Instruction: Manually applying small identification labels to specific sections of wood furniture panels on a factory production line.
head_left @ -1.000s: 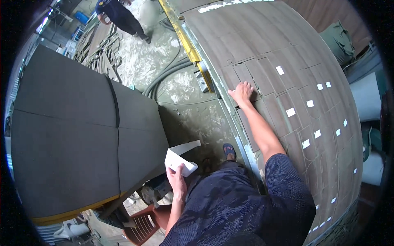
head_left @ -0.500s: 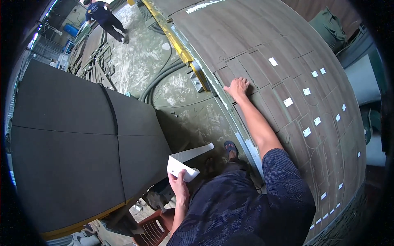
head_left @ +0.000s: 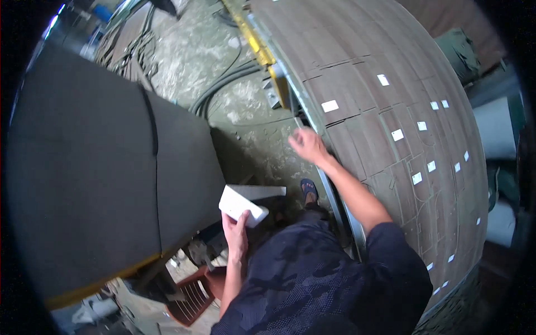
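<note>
My left hand (head_left: pixel 235 233) grips a roll of white labels (head_left: pixel 237 204), its thumb pressed on the front. A loose strip of labels (head_left: pixel 265 192) sticks out from the roll to the right. My right hand (head_left: pixel 308 146) is in the air over the near edge of a large table, slightly blurred, its fingers loosely bent and apart, with nothing seen in it. Dark brown cut sheets (head_left: pixel 346 139) cover the table in many outlined pieces. A white label (head_left: pixel 330 106) lies on one piece just beyond my right hand, and several more dot other pieces.
A dark grey covered block (head_left: pixel 89 151) stands to my left, with a red-brown plastic chair (head_left: pixel 195 296) below it. Between block and table runs a floor strip with thick hoses (head_left: pixel 220 86). A yellow rail (head_left: pixel 251 36) borders the table's far edge.
My right hand has drawn back from the sheets towards me and left. A white label now shows where it was. The roll stays in my left hand; the person far off has mostly left view.
</note>
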`<state>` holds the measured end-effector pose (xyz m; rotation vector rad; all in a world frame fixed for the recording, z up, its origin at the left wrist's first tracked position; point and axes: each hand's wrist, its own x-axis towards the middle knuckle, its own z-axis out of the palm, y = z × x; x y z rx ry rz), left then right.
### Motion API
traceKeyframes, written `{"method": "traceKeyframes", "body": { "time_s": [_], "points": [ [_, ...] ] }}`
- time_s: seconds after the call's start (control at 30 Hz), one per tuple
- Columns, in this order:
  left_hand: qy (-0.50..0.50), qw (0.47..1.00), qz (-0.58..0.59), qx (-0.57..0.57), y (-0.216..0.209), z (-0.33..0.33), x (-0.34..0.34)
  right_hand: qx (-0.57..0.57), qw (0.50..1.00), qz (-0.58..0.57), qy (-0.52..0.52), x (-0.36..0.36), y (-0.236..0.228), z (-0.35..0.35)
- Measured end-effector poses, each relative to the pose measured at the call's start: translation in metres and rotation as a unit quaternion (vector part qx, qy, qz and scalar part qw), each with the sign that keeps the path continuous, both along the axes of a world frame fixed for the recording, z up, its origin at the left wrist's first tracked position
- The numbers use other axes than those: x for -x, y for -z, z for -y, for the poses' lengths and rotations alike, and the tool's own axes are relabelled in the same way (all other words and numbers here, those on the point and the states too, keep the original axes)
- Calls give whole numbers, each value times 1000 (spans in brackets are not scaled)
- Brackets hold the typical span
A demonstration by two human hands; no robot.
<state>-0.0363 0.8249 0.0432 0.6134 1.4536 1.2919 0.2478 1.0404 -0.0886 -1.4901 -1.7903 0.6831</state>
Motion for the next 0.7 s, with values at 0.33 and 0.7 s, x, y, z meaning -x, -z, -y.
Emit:
{"method": "traceKeyframes", "body": {
  "time_s": [0.33,0.7],
  "points": [
    [190,977,45,-85,-43,-58,22,539,794,105,-260,-14,8,178],
    [324,934,110,-105,-54,-79,23,114,962,-242,-50,89,-224,174]
  ]
}}
